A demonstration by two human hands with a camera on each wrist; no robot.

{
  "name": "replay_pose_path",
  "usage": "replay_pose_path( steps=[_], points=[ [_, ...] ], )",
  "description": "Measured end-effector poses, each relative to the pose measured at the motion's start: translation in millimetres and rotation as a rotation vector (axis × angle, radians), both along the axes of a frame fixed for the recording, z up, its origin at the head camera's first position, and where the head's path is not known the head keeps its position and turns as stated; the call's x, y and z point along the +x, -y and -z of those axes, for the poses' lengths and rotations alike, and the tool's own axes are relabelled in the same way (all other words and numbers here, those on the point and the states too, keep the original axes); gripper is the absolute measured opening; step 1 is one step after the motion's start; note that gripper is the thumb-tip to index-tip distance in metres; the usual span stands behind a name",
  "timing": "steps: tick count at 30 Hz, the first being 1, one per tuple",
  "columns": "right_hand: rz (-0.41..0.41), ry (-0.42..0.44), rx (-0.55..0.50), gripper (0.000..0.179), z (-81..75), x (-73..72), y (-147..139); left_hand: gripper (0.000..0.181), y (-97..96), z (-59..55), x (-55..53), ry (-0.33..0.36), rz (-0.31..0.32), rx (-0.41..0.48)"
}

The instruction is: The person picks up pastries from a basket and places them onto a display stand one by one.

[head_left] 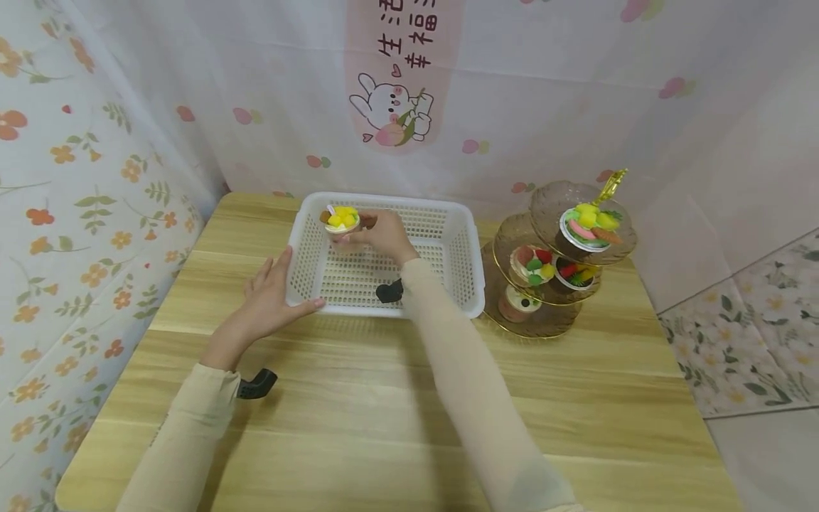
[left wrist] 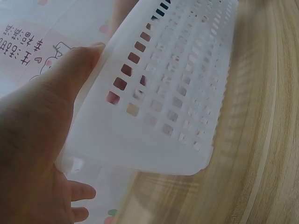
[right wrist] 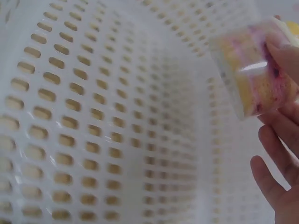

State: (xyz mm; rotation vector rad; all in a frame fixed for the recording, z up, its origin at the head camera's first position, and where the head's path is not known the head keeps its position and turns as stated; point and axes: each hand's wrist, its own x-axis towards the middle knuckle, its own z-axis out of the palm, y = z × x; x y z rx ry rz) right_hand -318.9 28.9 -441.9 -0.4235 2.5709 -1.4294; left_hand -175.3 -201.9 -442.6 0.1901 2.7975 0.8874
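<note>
My right hand (head_left: 387, 235) pinches a small clear dessert cup (head_left: 343, 226) between thumb and fingers, above the left part of a white plastic basket (head_left: 384, 311). In the head view, yellow fruit pieces and a brown biscuit top the cup. Pink and yellow layers show through the cup (right wrist: 252, 70) in the right wrist view, where it tilts over the perforated basket. My left hand (head_left: 265, 302) rests against the basket's front left corner. Its thumb lies along the front rim and its other fingers reach along the left side.
Right of the basket, a three-tier clear stand (head_left: 544, 327) with gold edges holds several dessert cups; one cup (head_left: 585, 229) with pink and yellow topping sits on top. All stand on a wooden table (head_left: 358, 412). A printed curtain (head_left: 269, 85) hangs behind.
</note>
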Motion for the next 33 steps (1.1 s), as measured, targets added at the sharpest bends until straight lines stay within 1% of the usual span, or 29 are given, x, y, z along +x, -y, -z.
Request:
replay_pose_path(
  steps=[4,7,10,12,13,18,21,23,25,27,30,32,33],
  points=[
    [-0.011,-0.072,-0.03,0.063,-24.4,8.6,-15,0.123,-1.4,-1.0,-0.3,0.001,0.001,0.002],
    [-0.002,-0.134,-0.037,0.063,-43.6,22.1,-28,0.123,-0.7,-1.0,1.0,0.01,0.002,0.01],
    [0.023,-0.187,-0.046,0.064,-58.0,44.4,-47,0.123,-0.4,-0.9,1.9,0.016,0.003,0.01],
    [0.049,-0.214,-0.075,0.065,-63.6,63.9,-64,0.123,-0.4,-0.8,1.8,0.01,0.005,0.011],
    [0.069,-0.212,-0.088,0.065,-65.8,75.1,-74,0.123,-0.5,-0.9,1.7,0.007,0.005,0.01],
    [0.16,-0.248,-0.131,0.067,-63.6,130.7,-129,0.123,-2.5,-2.1,0.7,-0.003,0.009,0.01],
    [0.207,-0.286,-0.114,0.069,-56.2,159.3,-159,0.124,-2.5,-3.4,0.7,0.004,0.006,0.012],
    [0.241,-0.289,-0.138,0.068,-50.4,176.2,-178,0.124,-2.5,-3.8,1.1,0.007,0.009,0.012],
    [0.282,-0.304,-0.167,0.067,-44.1,190.9,-193,0.124,-2.5,-4.0,1.5,0.006,0.013,0.012],
    [0.329,-0.314,-0.168,0.066,-38.0,203.7,-208,0.123,-2.5,-4.0,1.6,0.005,0.015,0.011],
    [0.414,-0.305,-0.128,0.064,-29.4,220.6,-227,0.123,-2.5,-4.4,2.2,0.01,0.012,0.014],
    [0.48,-0.278,-0.081,0.063,-23.3,230.4,-240,0.124,-2.7,-4.8,2.6,0.016,0.01,0.017],
    [0.51,-0.26,-0.076,0.063,-20.3,234.6,-246,0.124,-2.8,-4.9,2.6,0.018,0.008,0.018]
  ],
)
